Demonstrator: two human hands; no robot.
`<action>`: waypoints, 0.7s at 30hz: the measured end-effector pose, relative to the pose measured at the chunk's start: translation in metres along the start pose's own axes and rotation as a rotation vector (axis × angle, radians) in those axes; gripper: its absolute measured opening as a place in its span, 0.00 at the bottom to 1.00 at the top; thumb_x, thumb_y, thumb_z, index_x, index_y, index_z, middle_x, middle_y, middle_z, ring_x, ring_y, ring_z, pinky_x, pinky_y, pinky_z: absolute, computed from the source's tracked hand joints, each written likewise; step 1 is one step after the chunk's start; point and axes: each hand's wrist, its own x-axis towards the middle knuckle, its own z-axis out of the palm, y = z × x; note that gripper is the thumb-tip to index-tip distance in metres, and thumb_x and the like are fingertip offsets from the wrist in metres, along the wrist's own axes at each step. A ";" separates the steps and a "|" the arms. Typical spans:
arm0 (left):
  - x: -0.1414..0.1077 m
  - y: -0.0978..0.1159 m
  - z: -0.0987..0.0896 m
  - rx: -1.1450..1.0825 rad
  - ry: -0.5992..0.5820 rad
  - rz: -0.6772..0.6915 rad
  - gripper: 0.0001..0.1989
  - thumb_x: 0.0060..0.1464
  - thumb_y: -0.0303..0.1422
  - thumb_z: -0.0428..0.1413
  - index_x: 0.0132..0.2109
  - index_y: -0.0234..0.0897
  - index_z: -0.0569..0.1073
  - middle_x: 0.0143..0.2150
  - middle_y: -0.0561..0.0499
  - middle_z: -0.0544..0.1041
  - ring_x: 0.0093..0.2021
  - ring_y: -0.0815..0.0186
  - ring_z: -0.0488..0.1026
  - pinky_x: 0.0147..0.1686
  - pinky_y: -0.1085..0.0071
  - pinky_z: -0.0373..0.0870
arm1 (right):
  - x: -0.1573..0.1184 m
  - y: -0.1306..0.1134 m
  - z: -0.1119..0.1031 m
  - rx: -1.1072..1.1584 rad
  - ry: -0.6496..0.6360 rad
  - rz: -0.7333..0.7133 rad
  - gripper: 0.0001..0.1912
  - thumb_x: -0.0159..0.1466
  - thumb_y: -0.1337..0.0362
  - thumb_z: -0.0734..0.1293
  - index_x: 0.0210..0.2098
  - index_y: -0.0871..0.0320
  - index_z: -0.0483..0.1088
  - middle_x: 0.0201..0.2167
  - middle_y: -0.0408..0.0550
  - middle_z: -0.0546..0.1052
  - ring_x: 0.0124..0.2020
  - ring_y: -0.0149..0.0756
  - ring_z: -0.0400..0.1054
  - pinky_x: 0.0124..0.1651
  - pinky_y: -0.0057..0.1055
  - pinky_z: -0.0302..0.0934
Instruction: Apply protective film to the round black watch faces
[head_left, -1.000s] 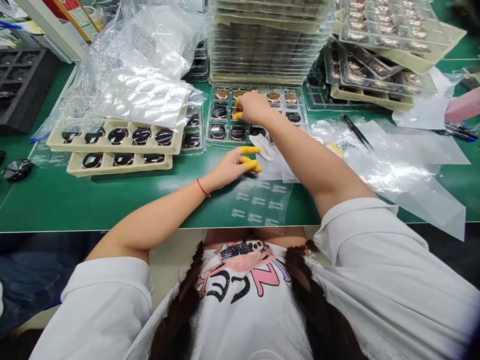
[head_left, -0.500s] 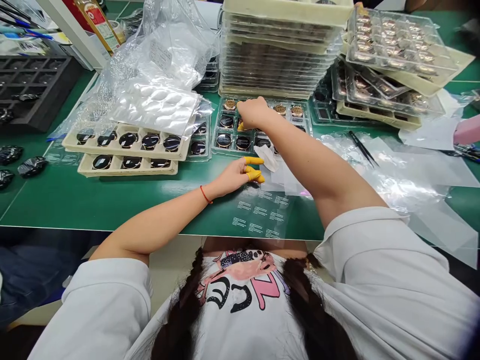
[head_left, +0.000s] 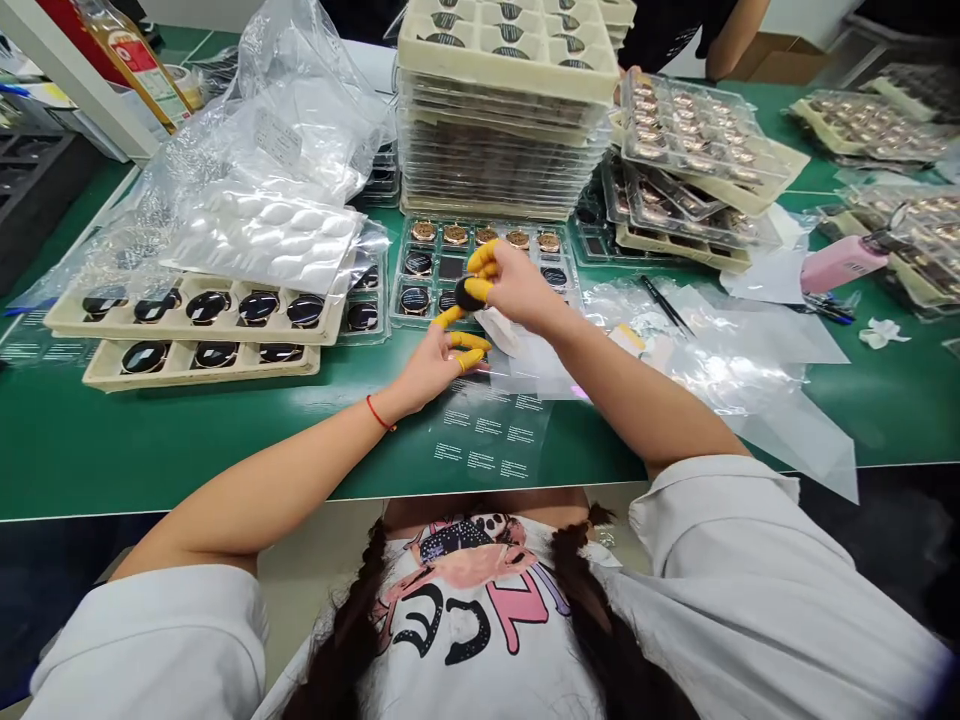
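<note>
My right hand (head_left: pixel 517 285), with yellow finger cots, pinches a round black disc (head_left: pixel 471 293) that looks like a watch head, just above the front of a clear tray (head_left: pixel 396 275). My left hand (head_left: pixel 435 365), also in yellow finger cots, is spread below it; its index fingertip is at the disc's lower edge, and I cannot tell whether it touches. In the tray sit gold-faced round pieces (head_left: pixel 454 234) along the back and black ones (head_left: pixel 415 300) in front; one square pocket (head_left: pixel 452 268) shows bare. A white cloth (head_left: pixel 499 332) lies between my hands.
Behind stands a tall stack of trays (head_left: pixel 502 150). Plastic bags (head_left: pixel 300 130) cover cream trays (head_left: pixel 195 345) on the left. Black tweezers (head_left: pixel 666 303), clear film (head_left: pixel 750 350) and a pink bottle (head_left: pixel 844 262) lie to the right. Another person's arm (head_left: pixel 739 40) shows at the back.
My right hand has come back from the tray toward me with the black disc pinched in it. My left hand has risen toward the disc. The view has turned to the right.
</note>
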 end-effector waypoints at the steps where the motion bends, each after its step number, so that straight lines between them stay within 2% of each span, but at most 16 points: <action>1: 0.000 -0.001 0.000 0.008 -0.017 0.034 0.41 0.47 0.31 0.65 0.63 0.41 0.52 0.43 0.50 0.76 0.36 0.69 0.78 0.42 0.67 0.75 | -0.015 0.000 -0.003 0.090 -0.049 0.032 0.10 0.54 0.72 0.65 0.36 0.56 0.63 0.31 0.44 0.73 0.30 0.33 0.69 0.35 0.33 0.66; 4: -0.001 -0.006 0.000 0.089 -0.098 0.095 0.46 0.48 0.34 0.65 0.66 0.46 0.46 0.46 0.50 0.74 0.36 0.69 0.77 0.43 0.66 0.75 | -0.050 0.002 -0.006 0.234 -0.183 0.079 0.09 0.55 0.70 0.66 0.34 0.56 0.65 0.31 0.43 0.73 0.30 0.32 0.67 0.33 0.32 0.65; 6: -0.003 -0.009 0.001 0.166 -0.134 0.117 0.45 0.49 0.35 0.65 0.67 0.48 0.48 0.47 0.49 0.74 0.35 0.68 0.76 0.41 0.66 0.76 | -0.065 0.000 -0.006 0.223 -0.230 0.045 0.08 0.56 0.70 0.65 0.36 0.56 0.68 0.35 0.45 0.75 0.32 0.33 0.68 0.36 0.34 0.66; 8: -0.004 -0.010 0.003 0.212 -0.141 0.138 0.42 0.49 0.37 0.65 0.65 0.48 0.53 0.50 0.47 0.73 0.35 0.67 0.76 0.39 0.65 0.76 | -0.075 -0.004 -0.004 0.103 -0.180 -0.061 0.06 0.57 0.70 0.65 0.34 0.56 0.71 0.38 0.46 0.75 0.37 0.36 0.68 0.42 0.38 0.65; 11: -0.006 -0.009 0.008 0.238 -0.133 0.133 0.34 0.49 0.37 0.64 0.61 0.44 0.61 0.51 0.46 0.72 0.34 0.67 0.76 0.39 0.65 0.76 | -0.082 -0.002 -0.010 -0.103 -0.093 -0.269 0.03 0.60 0.68 0.65 0.31 0.54 0.72 0.36 0.47 0.75 0.42 0.39 0.66 0.47 0.41 0.63; 12: -0.007 -0.009 0.009 0.240 -0.123 0.120 0.32 0.49 0.36 0.64 0.59 0.43 0.62 0.48 0.47 0.72 0.33 0.67 0.76 0.39 0.65 0.76 | -0.081 0.005 -0.018 -0.123 -0.073 -0.297 0.03 0.61 0.66 0.65 0.32 0.54 0.71 0.35 0.47 0.75 0.41 0.39 0.66 0.47 0.41 0.63; 14: -0.008 -0.006 0.009 0.226 -0.096 0.082 0.31 0.49 0.34 0.64 0.58 0.41 0.61 0.43 0.50 0.73 0.34 0.67 0.76 0.40 0.66 0.76 | -0.077 0.034 -0.045 -0.123 0.026 -0.244 0.05 0.63 0.60 0.65 0.35 0.53 0.71 0.34 0.47 0.75 0.36 0.37 0.67 0.42 0.41 0.65; 16: -0.008 -0.002 0.009 0.197 -0.071 0.047 0.30 0.49 0.32 0.63 0.57 0.40 0.61 0.41 0.51 0.73 0.36 0.66 0.77 0.42 0.66 0.76 | -0.069 0.073 -0.083 -0.188 0.314 -0.059 0.12 0.62 0.51 0.65 0.37 0.52 0.69 0.34 0.48 0.74 0.33 0.37 0.66 0.39 0.43 0.65; 18: -0.009 0.002 0.007 0.187 -0.066 0.031 0.29 0.49 0.30 0.63 0.57 0.40 0.60 0.41 0.51 0.73 0.37 0.66 0.77 0.42 0.66 0.76 | -0.062 0.109 -0.117 -0.282 0.410 0.037 0.18 0.57 0.44 0.68 0.33 0.52 0.67 0.27 0.49 0.70 0.32 0.40 0.64 0.39 0.50 0.63; 20: -0.010 0.004 0.006 0.209 -0.075 0.013 0.29 0.49 0.30 0.63 0.56 0.40 0.61 0.41 0.51 0.73 0.35 0.66 0.77 0.40 0.66 0.77 | -0.058 0.126 -0.130 -0.359 0.481 0.059 0.21 0.55 0.40 0.68 0.30 0.51 0.66 0.26 0.50 0.68 0.37 0.47 0.63 0.44 0.57 0.59; 21: -0.010 0.005 0.005 0.225 -0.086 0.001 0.29 0.49 0.30 0.63 0.56 0.41 0.61 0.42 0.51 0.73 0.34 0.66 0.77 0.39 0.66 0.77 | -0.058 0.125 -0.127 -0.401 0.483 0.034 0.20 0.56 0.40 0.67 0.30 0.51 0.67 0.28 0.51 0.68 0.41 0.49 0.63 0.46 0.59 0.57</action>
